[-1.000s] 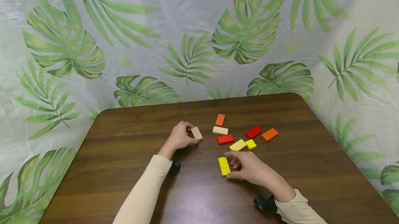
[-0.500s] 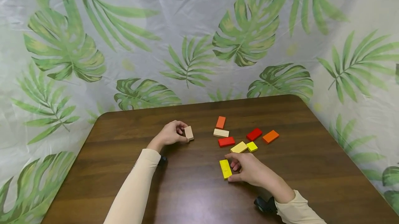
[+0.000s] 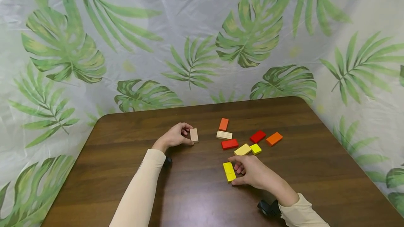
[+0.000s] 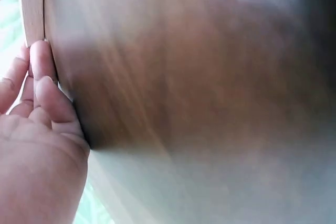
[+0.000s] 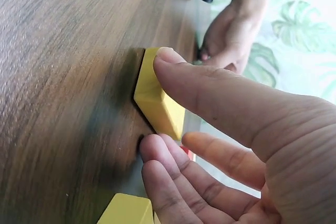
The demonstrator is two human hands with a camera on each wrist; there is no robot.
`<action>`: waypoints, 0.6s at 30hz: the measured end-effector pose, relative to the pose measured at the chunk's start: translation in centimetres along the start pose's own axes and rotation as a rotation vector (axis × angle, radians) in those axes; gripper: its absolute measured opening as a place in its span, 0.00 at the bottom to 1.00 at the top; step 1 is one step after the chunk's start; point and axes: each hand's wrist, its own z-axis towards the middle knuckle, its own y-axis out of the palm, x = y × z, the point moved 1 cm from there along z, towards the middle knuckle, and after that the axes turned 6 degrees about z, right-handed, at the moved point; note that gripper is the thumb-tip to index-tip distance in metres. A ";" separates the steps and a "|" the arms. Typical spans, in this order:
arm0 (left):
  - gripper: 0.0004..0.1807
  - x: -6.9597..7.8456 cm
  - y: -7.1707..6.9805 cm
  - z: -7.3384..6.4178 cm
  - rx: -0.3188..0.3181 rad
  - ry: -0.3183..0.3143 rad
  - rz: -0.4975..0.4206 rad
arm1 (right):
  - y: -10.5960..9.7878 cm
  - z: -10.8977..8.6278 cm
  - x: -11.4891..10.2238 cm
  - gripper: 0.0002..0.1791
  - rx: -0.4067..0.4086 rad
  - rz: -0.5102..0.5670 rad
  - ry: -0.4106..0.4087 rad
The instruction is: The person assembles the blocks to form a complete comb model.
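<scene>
On the left of the table, my left hand (image 3: 175,136) pinches a pale wooden block (image 3: 194,135) between thumb and fingers, the block lying lengthwise away from me. That block's edge (image 4: 34,14) appears at the upper left of the left wrist view, beside the fingertips. Nearer the front, my right hand (image 3: 252,171) holds a bright yellow block (image 3: 229,172) by its two ends, thumb at the near end and index finger at the far end. In the right wrist view the thumb lies along the yellow block (image 5: 157,93), while the other fingers are loosely curled beside it.
Behind my right hand lie a light yellow block (image 3: 242,149), a small yellow block (image 3: 256,148), two red blocks (image 3: 229,144), a striped pale block (image 3: 224,135) and two orange blocks (image 3: 274,139). The brown table (image 3: 126,128) meets a leaf-patterned curtain (image 3: 189,27) at the back.
My left hand has shifted left with the pale block, then slightly back right, and the block has turned straighter. My right hand stays at the yellow block.
</scene>
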 end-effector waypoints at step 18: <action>0.33 -0.5 -0.4 -0.3 -0.026 -0.039 -0.132 | 0.0 0.1 0.5 0.37 -0.001 0.046 0.018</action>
